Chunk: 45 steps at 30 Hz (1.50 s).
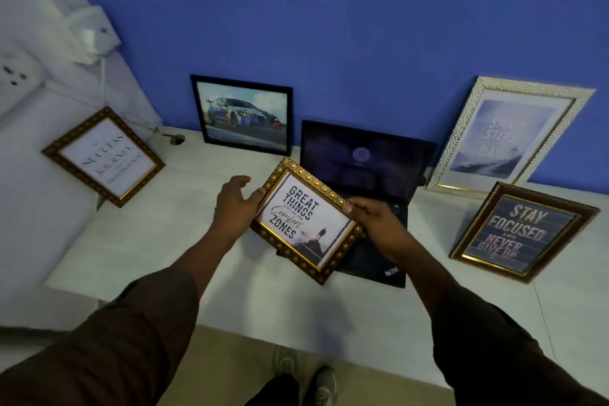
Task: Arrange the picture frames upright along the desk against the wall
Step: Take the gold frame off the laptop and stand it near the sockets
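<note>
A gold ornate frame reading "Great Things… Comfort Zones" is held tilted above the desk, partly over the laptop. My left hand grips its left edge and my right hand grips its right edge. A black-framed car picture leans upright against the blue wall. A white-and-gold "Small Steps" frame leans on the wall at the right. A gold "Success" frame leans against the white side wall at the left. A dark red "Stay Focused" frame sits tilted at the right, its support hidden.
An open black laptop stands at the middle back of the desk, its screen lit dimly. A wall socket and a white plug box with a cable are at the upper left. My feet show below the desk's front edge.
</note>
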Tool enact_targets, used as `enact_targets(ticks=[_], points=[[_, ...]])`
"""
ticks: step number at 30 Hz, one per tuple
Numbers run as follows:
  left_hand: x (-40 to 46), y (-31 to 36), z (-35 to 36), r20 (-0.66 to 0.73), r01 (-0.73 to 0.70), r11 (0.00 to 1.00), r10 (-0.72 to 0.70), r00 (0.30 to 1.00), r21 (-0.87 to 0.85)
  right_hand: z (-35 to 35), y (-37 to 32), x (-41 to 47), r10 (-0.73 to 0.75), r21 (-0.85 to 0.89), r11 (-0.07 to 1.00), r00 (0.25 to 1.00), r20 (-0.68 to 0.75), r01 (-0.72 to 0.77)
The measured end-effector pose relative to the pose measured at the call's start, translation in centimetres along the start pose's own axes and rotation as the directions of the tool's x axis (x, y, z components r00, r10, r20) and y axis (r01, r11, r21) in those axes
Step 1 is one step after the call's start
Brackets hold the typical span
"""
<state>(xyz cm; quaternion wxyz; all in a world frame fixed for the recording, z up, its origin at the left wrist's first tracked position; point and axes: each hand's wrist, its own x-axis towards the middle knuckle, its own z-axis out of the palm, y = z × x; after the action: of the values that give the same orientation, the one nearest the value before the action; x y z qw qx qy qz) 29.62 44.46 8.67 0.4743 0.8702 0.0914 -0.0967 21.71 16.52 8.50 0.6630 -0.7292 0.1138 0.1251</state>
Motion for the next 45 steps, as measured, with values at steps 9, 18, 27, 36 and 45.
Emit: enact_targets(ticks=[9, 18, 27, 36, 45], points=[[-5.0, -2.6, -5.2, -0.059, 0.082, 0.919, -0.114, 0.992, -0.387, 7.2, -3.6, 2.5, 0.024, 0.455, 0.89, 1.0, -0.004, -0.019], [-5.7, -6.2, -10.1, 0.209, 0.348, 0.54, -0.303, 0.93, -0.767, 16.0, -5.2, 4.6, 0.058, 0.226, 0.973, 0.998, -0.016, -0.053], [1.1, -8.6, -15.2, 0.474, 0.507, 0.414, -0.189, 0.86, -0.756, 21.4, -8.2, 11.1, 0.005, 0.057, 0.998, 1.0, -0.022, -0.003], [9.3, -12.1, -18.5, 0.61, 0.606, 0.299, -0.092, 0.787, -0.737, 26.2, -9.0, 17.6, 0.021, -0.068, 0.997, 1.0, 0.0, -0.021], [14.3, -14.0, -18.7, 0.517, 0.562, 0.309, -0.221, 0.827, -0.767, 28.0, -7.5, 20.9, 0.092, -0.047, 0.995, 0.995, -0.026, -0.093]])
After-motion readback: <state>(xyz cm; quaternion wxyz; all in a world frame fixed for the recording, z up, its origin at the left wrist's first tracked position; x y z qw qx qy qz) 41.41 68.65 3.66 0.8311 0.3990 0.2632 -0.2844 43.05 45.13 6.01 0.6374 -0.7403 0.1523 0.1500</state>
